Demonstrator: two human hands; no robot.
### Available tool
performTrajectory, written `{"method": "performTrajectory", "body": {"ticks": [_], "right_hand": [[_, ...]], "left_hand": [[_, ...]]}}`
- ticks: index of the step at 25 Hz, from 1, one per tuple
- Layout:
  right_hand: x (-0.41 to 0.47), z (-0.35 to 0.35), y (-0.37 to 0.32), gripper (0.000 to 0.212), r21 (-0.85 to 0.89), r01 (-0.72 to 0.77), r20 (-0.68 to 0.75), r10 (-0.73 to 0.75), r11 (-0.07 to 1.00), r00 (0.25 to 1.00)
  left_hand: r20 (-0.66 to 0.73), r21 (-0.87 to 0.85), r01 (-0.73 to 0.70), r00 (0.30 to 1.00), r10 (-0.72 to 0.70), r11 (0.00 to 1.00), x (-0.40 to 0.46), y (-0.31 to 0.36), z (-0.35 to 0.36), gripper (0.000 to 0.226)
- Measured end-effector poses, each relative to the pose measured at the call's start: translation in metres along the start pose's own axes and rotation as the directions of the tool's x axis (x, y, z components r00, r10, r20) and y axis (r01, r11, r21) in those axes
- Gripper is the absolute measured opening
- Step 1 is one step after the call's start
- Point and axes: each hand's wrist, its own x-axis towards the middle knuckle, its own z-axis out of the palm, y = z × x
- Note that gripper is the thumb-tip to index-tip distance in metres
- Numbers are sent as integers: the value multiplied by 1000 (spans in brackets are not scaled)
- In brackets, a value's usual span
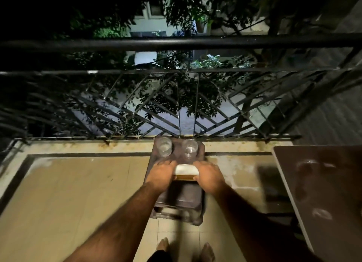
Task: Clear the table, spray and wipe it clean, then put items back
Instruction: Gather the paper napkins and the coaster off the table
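Grip two-handed, left hand (161, 174) and right hand (208, 175) clamping white-lidded container (187, 170); lift level (glasses (164, 146) close behind) toward worktop (313, 183).

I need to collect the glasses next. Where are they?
Both glasses stand side by side at the far end of the dark stool, by the railing, just beyond both hands.

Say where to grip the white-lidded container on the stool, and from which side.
Grip the container by its two short ends, coming down from above, one hand per end, as the left hand and right hand do here. It lies flat and wide, and the two glasses stand close behind.
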Motion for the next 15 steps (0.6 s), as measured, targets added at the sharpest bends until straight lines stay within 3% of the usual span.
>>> {"method": "performTrajectory", "body": {"ticks": [6,15], "right_hand": [[52,25,-27,58,5,-16,36,16,1000,999],[88,53,-48,64,41,-36,-242,45,998,969]], "left_hand": [[13,-31,29,1000,-28,999,19,-54,22,36],[27,-75,30,999,-28,997,46,-91,41,45]]}}
